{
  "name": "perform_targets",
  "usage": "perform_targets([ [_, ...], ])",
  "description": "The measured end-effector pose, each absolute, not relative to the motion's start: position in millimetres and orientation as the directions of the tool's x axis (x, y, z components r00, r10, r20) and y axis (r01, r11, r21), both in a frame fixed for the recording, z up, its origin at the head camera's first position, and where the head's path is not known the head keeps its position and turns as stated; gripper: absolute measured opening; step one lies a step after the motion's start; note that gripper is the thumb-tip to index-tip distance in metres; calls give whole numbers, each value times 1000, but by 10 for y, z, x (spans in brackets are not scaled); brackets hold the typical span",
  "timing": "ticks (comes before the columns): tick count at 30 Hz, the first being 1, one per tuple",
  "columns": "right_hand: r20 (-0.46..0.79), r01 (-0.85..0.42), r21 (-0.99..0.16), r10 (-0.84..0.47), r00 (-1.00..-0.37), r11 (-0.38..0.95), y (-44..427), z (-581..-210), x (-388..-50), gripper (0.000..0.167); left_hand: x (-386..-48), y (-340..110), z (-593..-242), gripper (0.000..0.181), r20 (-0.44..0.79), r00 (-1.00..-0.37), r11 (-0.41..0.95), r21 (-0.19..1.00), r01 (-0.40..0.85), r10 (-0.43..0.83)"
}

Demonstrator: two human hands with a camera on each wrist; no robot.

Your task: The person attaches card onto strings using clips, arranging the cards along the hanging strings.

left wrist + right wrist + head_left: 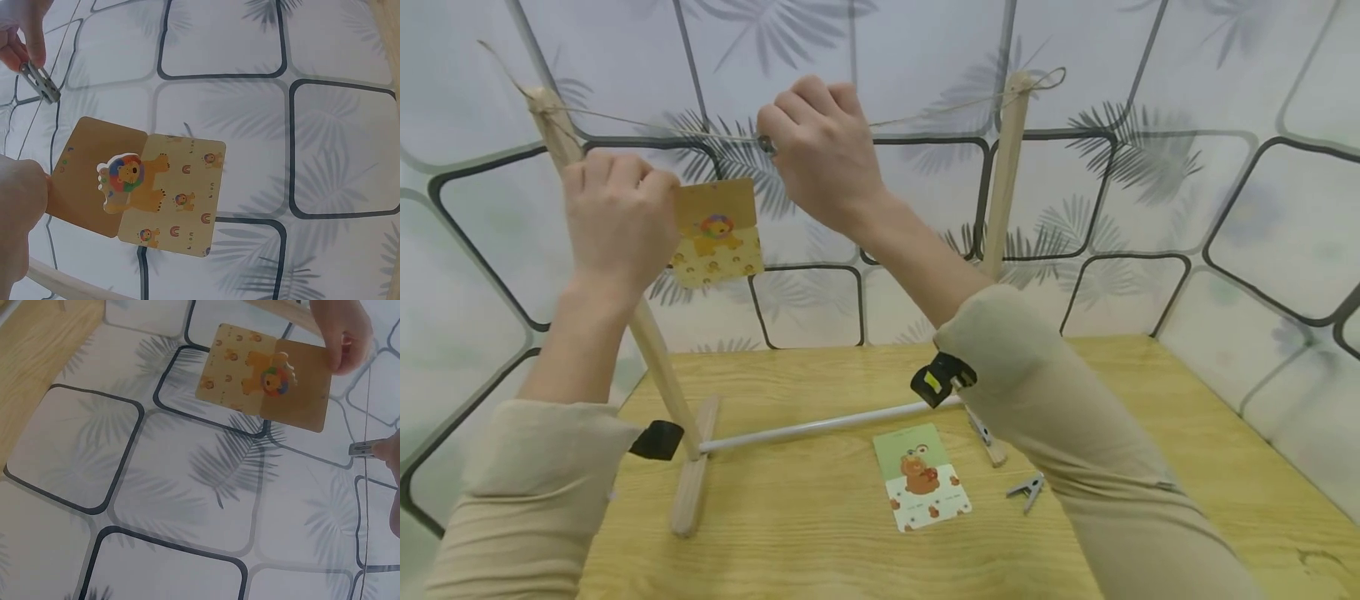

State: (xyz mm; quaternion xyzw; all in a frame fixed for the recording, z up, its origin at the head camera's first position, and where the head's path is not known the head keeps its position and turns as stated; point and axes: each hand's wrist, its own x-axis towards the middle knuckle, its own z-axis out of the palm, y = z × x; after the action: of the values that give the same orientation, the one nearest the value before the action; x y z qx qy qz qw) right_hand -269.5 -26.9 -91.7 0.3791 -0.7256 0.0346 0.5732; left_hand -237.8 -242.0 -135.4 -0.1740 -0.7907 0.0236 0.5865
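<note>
Left hand pinches lion card below the string; right hand pinches metal clip at the string. Judged risk: a shallow clip bite — or the slack string swaying — could drop the card. Lettering on card too small to read surely; no brand legible.

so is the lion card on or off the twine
Off: the left hand pinches the lion card, and the right wrist view shows a gap between card and twine.
</note>
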Motion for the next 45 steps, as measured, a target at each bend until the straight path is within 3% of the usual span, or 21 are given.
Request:
perform_targets([
  [4, 840, -600, 371, -532, -109, 709, -352, -883, -2663, 18, -2380, -2417, -1345, 28, 923, -244, 938, -234, 257, 297],
  [11, 821, -629, 353, -552, -146, 693, -444, -847, -2624, 21, -2379, -2410, -1332, 29, 919, -257, 940, -238, 245, 300],
  [26, 795, -610, 391, -587, -153, 689, -576, -794, -2525, 40, -2384, -2357, -1263, 28, 939, -262, 961, -170, 216, 225],
  [32, 782, -589, 421, -605, -150, 690, -567, -788, -2504, 37, -2380, -2311, -1237, 27, 948, -241, 957, -146, 251, 208],
  [45, 773, -572, 434, -614, -160, 696, -604, -789, -2494, 35, -2369, -2259, -1195, 25, 945, -197, 948, -211, 240, 260],
])
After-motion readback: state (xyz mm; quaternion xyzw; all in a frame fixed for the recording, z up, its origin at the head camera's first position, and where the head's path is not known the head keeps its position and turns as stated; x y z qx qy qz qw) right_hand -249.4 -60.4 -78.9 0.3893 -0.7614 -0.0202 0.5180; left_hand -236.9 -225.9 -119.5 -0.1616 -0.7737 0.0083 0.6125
